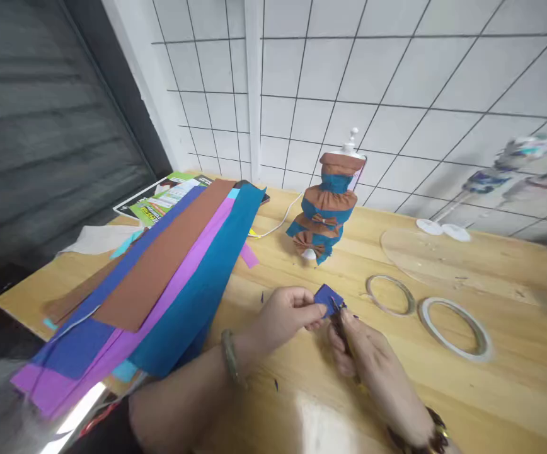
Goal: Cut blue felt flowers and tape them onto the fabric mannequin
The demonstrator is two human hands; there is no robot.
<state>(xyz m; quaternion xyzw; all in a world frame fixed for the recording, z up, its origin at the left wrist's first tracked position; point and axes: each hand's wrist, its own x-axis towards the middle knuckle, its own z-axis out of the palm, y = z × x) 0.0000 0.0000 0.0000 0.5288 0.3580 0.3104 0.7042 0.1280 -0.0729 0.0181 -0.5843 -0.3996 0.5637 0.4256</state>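
Observation:
Near the middle of the table, my left hand (287, 315) pinches a small dark blue piece (326, 299) between thumb and fingers. My right hand (365, 347) is closed around a dark, slim tool (341, 331) that looks like scissors. Its tip meets the right edge of the blue piece; the blades are too blurred to make out clearly. Tiny dark blue scraps (276, 384) lie on the wood around my hands. Behind them stands a small dress form (333, 200) wrapped in brown and teal material with brown bows.
Long brown (169, 252), purple, blue and teal strips (207, 277) cover the left of the table (273, 416). Two tape rolls (455, 328) lie at the right, before a clear disc (457, 258). White-based stands (442, 229) are at the back right, printed papers (160, 202) at the back left.

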